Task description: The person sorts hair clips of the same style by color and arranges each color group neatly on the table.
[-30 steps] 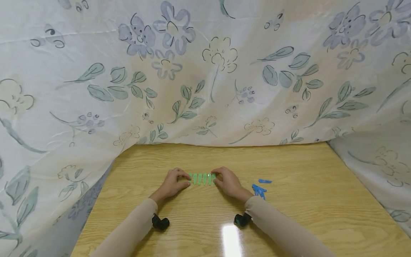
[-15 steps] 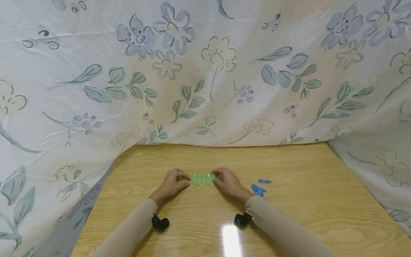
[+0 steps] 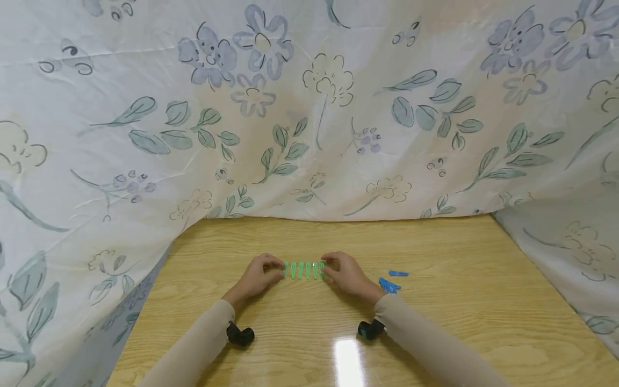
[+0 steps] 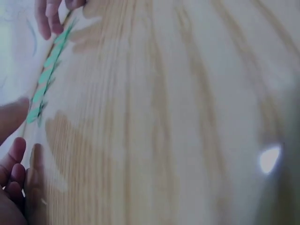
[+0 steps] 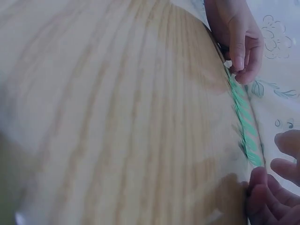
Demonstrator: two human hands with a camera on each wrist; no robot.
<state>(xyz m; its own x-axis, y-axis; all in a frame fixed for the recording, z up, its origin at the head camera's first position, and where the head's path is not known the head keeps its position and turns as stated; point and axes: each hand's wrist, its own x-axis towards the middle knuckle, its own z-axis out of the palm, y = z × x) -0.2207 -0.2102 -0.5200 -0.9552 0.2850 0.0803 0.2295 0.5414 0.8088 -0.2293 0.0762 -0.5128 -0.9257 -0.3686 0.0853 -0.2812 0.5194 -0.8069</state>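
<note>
Several green hair clips (image 3: 301,270) lie side by side in a row on the wooden table, pointing away from the person. At the row's left end is my left hand (image 3: 261,273), thumb and fingers spread apart around the outermost clip. My right hand (image 3: 344,273) is at the right end in a like pose, partly covering the last clip. The left wrist view shows the same green clips (image 4: 45,75) beyond the left thumb. Neither hand appears to pinch a clip; whether fingertips touch the end clips cannot be told.
To the right of the right hand lies a small pile of blue hair clips (image 3: 388,285), with a single blue clip (image 3: 398,273) just behind it. A flowered cloth (image 3: 309,134) hangs along the back and sides of the table (image 3: 459,322).
My left hand has eased slightly left from the row. The right hand and forearm have shifted a little to the right, covering part of the blue pile. The green clips look unmoved.
</note>
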